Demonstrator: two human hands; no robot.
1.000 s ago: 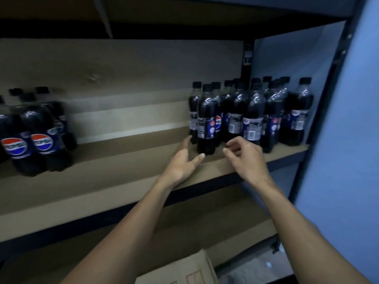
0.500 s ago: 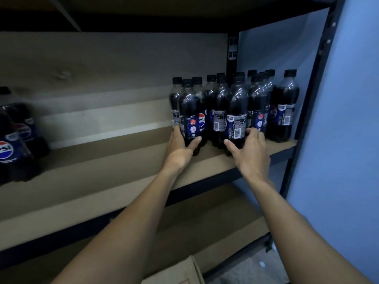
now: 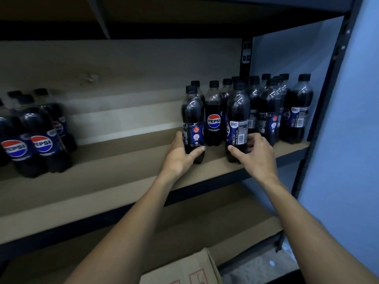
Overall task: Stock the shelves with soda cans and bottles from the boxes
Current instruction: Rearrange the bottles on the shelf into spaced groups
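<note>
At far left of the frame, a group of Pepsi bottles (image 3: 41, 140) stands upright on the shelf board (image 3: 123, 160), logos facing out, slightly blurred; bare board runs from it to the centre; centre frame, left hand (image 3: 180, 154) grips the lower part of a black-capped soda bottle (image 3: 192, 124), thumb across the front, fingers round its left side; bottle upright near the board's front edge; just right and set further back, a logo bottle (image 3: 214, 119) stands free, untouched; next right, right hand (image 3: 254, 154) grips a barcode bottle (image 3: 238, 119) low down, thumb on the front, fingers curled round its right side; upright too; hands apart, each clamped on its own bottle; behind and right, a packed bottle cluster (image 3: 272, 111) fills the shelf's right end up to the black upright post (image 3: 320, 109); blue wall (image 3: 348, 140) at right edge; bottom centre, part of a cardboard box (image 3: 184, 271).
</note>
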